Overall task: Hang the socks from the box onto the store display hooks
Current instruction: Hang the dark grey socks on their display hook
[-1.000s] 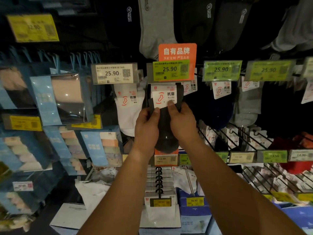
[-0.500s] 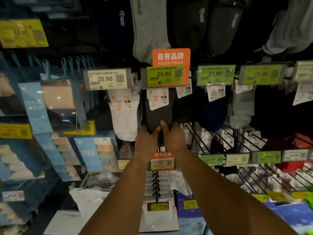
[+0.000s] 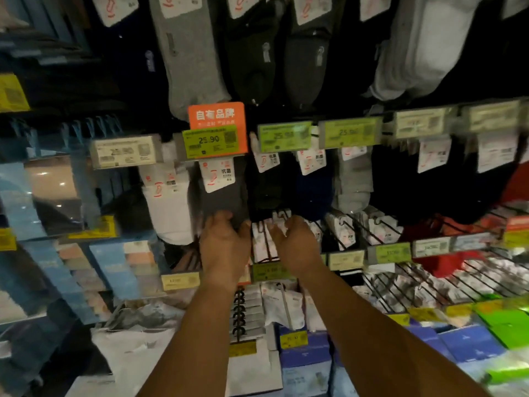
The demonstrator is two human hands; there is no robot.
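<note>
The dark grey socks [image 3: 226, 196] hang on their hook under the green 25.90 tag [image 3: 211, 141], which sits on the orange sign [image 3: 217, 116]. A white card [image 3: 216, 174] with a red foot mark tops the pair. My left hand [image 3: 224, 249] is just below the toe end, fingertips touching or nearly touching the fabric; the picture is too blurred to say which. The fingers are loosely curled and hold nothing, so that grip is released. My right hand [image 3: 296, 247] is beside it, apart from the socks, in front of the hooks [image 3: 282, 214] of the next row down, fingers loosely bent and also holding nothing.

To the left of the grey pair hang white socks [image 3: 169, 207] under a pale tag [image 3: 126, 151]. To the right hang black socks [image 3: 267, 187], then navy socks [image 3: 313, 193], then light grey socks [image 3: 353, 184], each under a green tag. Above, a row of longer socks hangs down. Far left are blue packs [image 3: 43, 193] with clear windows. Below my arms lie white and blue boxes [image 3: 306, 365] with yellow tags, and red socks [image 3: 446, 262] show at the right among wire hooks.
</note>
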